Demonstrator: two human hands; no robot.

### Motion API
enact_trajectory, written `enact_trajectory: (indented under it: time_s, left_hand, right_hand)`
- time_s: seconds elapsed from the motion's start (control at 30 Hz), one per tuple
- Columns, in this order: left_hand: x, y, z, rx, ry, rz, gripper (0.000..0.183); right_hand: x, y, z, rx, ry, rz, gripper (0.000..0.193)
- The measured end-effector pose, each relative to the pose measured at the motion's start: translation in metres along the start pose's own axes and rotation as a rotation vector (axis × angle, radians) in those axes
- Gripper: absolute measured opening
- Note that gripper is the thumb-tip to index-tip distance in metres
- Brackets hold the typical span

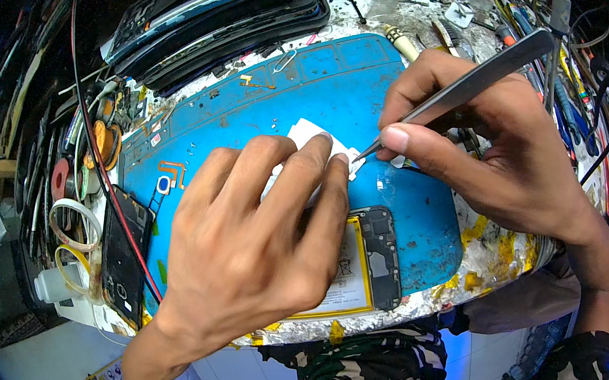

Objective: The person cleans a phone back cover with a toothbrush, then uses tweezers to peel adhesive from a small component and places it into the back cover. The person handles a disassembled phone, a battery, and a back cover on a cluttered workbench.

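Over the middle of a blue work mat (262, 103), my left hand (248, 228) is closed, its fingertips pressed on a small piece of white paper or cloth (310, 132). My right hand (474, 137) pinches metal tweezers (474, 79) between thumb and fingers. The fine tips of the tweezers point left and reach the edge of the white piece, right beside my left fingertips. Whatever lies under the white piece is hidden. Partly beneath my left hand sits an opened phone (381, 260), its battery and dark inner cover showing.
A stack of phone shells (221, 24) rises at the back. On the mat's left lie an orange flex cable (172, 169) and tiny screws. Tape rolls (77, 224), a dark phone (125, 260) and a red-black wire (102, 163) line the left edge. Several tools (547, 73) crowd the right.
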State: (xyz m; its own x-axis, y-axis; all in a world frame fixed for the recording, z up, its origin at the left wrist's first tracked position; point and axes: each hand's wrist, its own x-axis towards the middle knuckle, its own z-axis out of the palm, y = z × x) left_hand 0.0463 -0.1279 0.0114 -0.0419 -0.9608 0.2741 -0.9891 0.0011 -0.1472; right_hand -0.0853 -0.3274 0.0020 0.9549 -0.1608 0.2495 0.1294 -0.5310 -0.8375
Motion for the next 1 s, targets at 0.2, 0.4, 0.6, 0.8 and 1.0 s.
enact_trajectory:
  time_s: [0.2,0.4,0.6,0.8,1.0]
  left_hand:
    - [0.002,-0.003,-0.001,-0.072,-0.05,-0.047,0.044]
    - [0.003,-0.008,-0.002,-0.168,-0.044,-0.091,0.046]
    - [0.005,-0.005,-0.001,-0.213,0.024,-0.135,0.038]
    - [0.005,-0.006,0.001,-0.187,-0.037,-0.058,0.032]
    - [0.003,-0.012,0.006,-0.242,-0.006,-0.053,0.036]
  right_hand:
    - [0.001,0.0,-0.001,-0.06,-0.024,-0.004,0.01]
    - [0.0,0.0,-0.002,-0.029,0.009,0.04,0.01]
    - [0.001,0.003,-0.002,-0.109,0.012,-0.024,0.01]
    - [0.0,0.004,-0.003,-0.145,0.012,-0.036,0.009]
    - [0.0,0.004,0.002,-0.005,0.074,-0.06,0.009]
